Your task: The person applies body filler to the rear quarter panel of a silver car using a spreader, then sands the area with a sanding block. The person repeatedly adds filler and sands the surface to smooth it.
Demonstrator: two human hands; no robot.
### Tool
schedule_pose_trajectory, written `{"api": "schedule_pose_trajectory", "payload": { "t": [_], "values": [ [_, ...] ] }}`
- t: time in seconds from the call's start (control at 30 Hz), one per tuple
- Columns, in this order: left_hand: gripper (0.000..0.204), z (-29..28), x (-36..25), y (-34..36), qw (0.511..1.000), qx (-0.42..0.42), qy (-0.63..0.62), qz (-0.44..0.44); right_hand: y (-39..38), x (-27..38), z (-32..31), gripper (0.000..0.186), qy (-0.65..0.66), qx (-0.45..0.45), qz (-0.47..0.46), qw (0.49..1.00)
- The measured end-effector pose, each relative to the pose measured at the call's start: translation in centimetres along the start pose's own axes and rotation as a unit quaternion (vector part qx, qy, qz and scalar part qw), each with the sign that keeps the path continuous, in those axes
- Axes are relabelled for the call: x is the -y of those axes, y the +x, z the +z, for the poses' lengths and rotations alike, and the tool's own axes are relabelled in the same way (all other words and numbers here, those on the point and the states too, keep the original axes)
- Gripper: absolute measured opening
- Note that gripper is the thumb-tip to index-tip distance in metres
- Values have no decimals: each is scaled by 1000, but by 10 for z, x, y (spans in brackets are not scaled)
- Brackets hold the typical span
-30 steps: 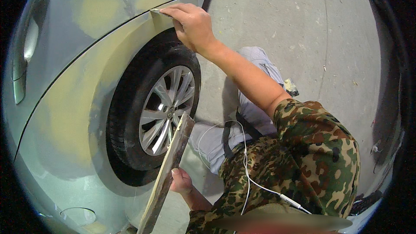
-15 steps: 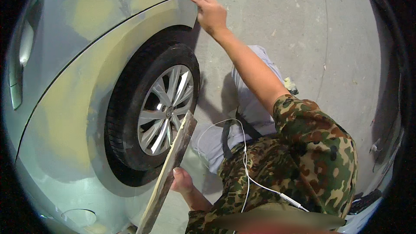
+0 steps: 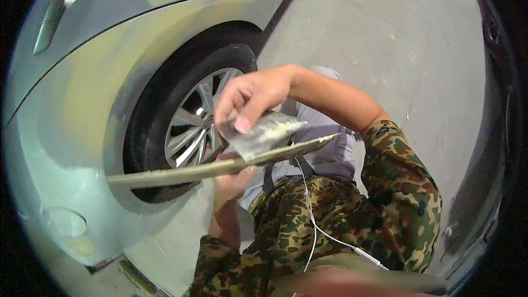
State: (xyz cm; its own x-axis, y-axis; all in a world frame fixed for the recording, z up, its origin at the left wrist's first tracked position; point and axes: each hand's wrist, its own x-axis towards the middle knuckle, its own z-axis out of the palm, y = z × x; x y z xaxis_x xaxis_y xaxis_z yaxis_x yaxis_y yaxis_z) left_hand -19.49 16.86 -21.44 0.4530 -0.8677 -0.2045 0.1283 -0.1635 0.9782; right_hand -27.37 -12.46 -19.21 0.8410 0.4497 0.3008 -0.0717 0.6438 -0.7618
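Note:
My right hand [image 3: 256,99] is closed around a thin, flat, greyish putty spreader [image 3: 264,135] smeared with pale yellow putty. Motion blurs the blade slightly, and its lower edge meets or overlaps the top of a long, narrow board [image 3: 170,177]. I cannot tell whether they touch all along. From below, my left hand [image 3: 234,182] grips this board near its middle; it is seen almost edge-on, with yellowish putty along it. Both hands are in front of the car's wheel [image 3: 190,124]. The car's rear fender [image 3: 91,99] has patches of yellow filler over grey and pale green paint.
A door handle [image 3: 49,27] and a panel seam lie above the fender. Low on the bodywork is a round-cornered flap outline [image 3: 65,223]. A white earphone cable [image 3: 311,203] hangs down my camouflage shirt. Grey concrete floor [image 3: 379,38] stretches to the right.
My right hand has come down from the fender's far edge to the board, bringing the putty spreader along. The board has swung from steeply slanted to nearly level, and my left hand has risen.

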Motion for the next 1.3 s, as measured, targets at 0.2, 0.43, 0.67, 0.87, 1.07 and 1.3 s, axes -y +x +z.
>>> {"api": "schedule_pose_trajectory", "payload": {
  "t": [0.2, 0.43, 0.67, 0.87, 1.07, 1.3],
  "values": [
    [33, 11, 7, 6, 991, 60, 92, 75, -12, -2, -8, 46, -167, 59, 48, 983],
    [16, 3, -3, -25, 996, -2, -86, -21, -59, -32, -61, 37, -313, -72, 184, 929],
    [29, -8, 16, -61, 978, -206, -18, -19, -70, -130, -84, 30, -26, -575, -131, 807],
    [36, -30, 28, -88, 946, -320, 46, 38, -36, -133, -78, 26, -179, -722, -233, 626],
    [26, -87, 41, -112, 883, -340, 238, 218, 48, -67, -50, 34, -481, -728, -337, 354],
    [22, -145, 66, -146, 864, -352, 234, 273, 148, -37, -48, 44, -528, -698, -400, 273]
  ]
}}
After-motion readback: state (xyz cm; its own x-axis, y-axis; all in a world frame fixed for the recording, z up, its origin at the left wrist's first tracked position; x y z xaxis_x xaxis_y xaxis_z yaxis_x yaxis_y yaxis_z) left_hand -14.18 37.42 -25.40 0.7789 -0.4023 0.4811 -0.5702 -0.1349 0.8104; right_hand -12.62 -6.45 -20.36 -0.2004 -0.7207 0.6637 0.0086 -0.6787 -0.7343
